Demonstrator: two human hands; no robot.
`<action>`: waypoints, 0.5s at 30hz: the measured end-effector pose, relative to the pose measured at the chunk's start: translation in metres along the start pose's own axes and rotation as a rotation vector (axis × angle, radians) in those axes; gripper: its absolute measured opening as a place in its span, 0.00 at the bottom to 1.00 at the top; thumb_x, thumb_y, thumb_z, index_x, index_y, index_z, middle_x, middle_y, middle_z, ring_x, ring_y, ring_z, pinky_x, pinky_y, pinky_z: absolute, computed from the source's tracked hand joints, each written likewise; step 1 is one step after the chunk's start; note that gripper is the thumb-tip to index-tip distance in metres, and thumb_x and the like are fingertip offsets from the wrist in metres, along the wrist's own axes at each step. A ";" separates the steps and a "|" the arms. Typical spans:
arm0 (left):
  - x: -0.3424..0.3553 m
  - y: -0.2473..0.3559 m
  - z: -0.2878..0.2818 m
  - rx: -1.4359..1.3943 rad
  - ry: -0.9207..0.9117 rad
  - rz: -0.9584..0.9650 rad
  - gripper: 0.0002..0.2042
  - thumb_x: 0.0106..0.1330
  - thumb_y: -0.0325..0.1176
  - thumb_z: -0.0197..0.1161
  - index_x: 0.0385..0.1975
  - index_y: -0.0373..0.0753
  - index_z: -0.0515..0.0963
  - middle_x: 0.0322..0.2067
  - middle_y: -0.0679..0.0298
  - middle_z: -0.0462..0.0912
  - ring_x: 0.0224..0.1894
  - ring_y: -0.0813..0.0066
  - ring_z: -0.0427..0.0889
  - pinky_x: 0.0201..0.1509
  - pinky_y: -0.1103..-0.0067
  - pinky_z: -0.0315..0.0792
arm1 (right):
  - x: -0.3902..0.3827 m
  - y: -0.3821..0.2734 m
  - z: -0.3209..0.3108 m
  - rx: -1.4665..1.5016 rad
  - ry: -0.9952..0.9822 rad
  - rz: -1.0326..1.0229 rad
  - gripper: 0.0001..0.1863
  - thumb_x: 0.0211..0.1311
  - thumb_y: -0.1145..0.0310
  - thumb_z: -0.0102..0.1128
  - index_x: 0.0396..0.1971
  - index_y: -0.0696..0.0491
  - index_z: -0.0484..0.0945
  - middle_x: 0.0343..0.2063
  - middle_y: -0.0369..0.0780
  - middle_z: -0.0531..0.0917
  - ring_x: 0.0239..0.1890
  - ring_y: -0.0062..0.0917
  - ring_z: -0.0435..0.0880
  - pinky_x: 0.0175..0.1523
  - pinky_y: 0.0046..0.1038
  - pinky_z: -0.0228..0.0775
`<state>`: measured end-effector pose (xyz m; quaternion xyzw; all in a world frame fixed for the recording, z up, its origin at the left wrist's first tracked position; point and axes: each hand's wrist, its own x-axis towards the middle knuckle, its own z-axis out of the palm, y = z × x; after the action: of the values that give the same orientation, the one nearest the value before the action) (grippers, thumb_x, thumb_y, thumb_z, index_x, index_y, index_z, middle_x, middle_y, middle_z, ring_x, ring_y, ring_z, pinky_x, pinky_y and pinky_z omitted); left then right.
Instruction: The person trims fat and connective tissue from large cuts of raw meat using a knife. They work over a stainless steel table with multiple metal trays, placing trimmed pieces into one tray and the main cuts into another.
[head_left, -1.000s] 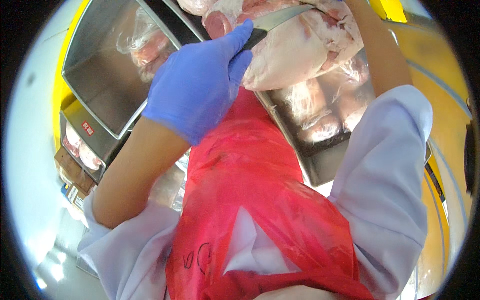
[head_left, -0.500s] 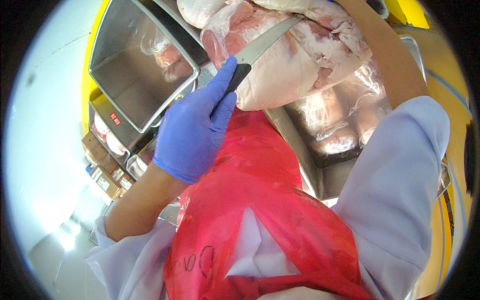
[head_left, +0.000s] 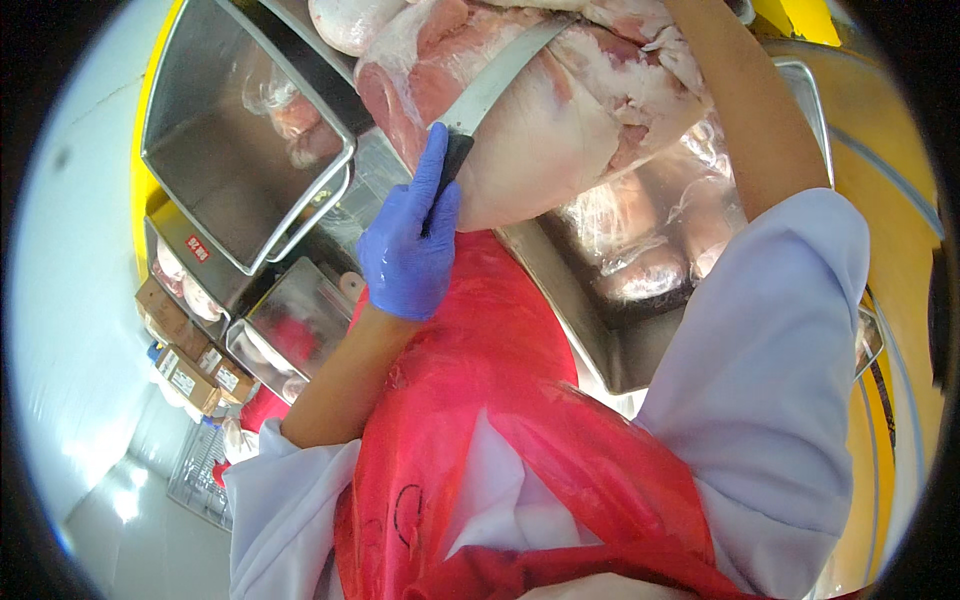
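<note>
We saw a large pale-pink slab of raw meat at twelve o'clock, resting over the edge of a steel tray. A long steel-bladed knife with a dark handle lay flat across it. Our left hand, in a blue glove, was wrapped tight around the handle, forefinger stretched along it. Our right hand was out of view beyond the top rim, so we could not tell its state. At ten o'clock stood a deep steel bin; a red plastic apron hung at six o'clock.

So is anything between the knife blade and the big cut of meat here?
Nothing visible. The left hand, in a blue glove, holds the knife, whose blade lies directly against the large raw meat piece. The right hand is out of view.
</note>
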<state>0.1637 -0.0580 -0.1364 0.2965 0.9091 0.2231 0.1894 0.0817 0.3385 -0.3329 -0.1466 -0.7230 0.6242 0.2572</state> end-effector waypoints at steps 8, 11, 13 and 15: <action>-0.019 0.010 0.029 -0.034 0.098 -0.040 0.27 0.62 0.30 0.64 0.64 0.52 0.71 0.23 0.57 0.74 0.24 0.63 0.77 0.32 0.71 0.73 | 0.021 0.038 -0.011 -0.374 -0.001 -0.331 0.07 0.64 0.75 0.48 0.27 0.49 0.72 0.18 0.31 0.70 0.23 0.17 0.71 0.26 0.23 0.65; -0.022 0.014 0.036 -0.141 0.110 -0.045 0.28 0.62 0.29 0.65 0.64 0.52 0.70 0.24 0.58 0.74 0.26 0.63 0.78 0.33 0.72 0.73 | 0.033 0.072 -0.026 -0.218 -0.080 -0.296 0.10 0.65 0.76 0.45 0.25 0.48 0.72 0.17 0.31 0.69 0.23 0.17 0.70 0.28 0.21 0.64; -0.024 0.014 0.038 -0.168 0.122 -0.064 0.29 0.62 0.29 0.65 0.65 0.52 0.70 0.25 0.57 0.75 0.27 0.63 0.78 0.34 0.71 0.73 | 0.028 0.057 -0.014 -0.062 -0.013 -0.139 0.11 0.64 0.74 0.46 0.22 0.48 0.73 0.19 0.32 0.71 0.24 0.20 0.72 0.30 0.24 0.65; -0.025 0.013 0.034 -0.167 0.088 -0.082 0.28 0.62 0.31 0.65 0.65 0.53 0.69 0.27 0.56 0.76 0.29 0.61 0.79 0.36 0.70 0.74 | 0.024 0.032 -0.008 -0.597 -0.051 -0.289 0.11 0.63 0.73 0.47 0.20 0.48 0.74 0.20 0.34 0.74 0.25 0.25 0.73 0.31 0.27 0.66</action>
<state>0.2050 -0.0545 -0.1523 0.2319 0.9063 0.3027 0.1823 0.0630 0.3637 -0.3585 -0.0957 -0.8936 0.3451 0.2706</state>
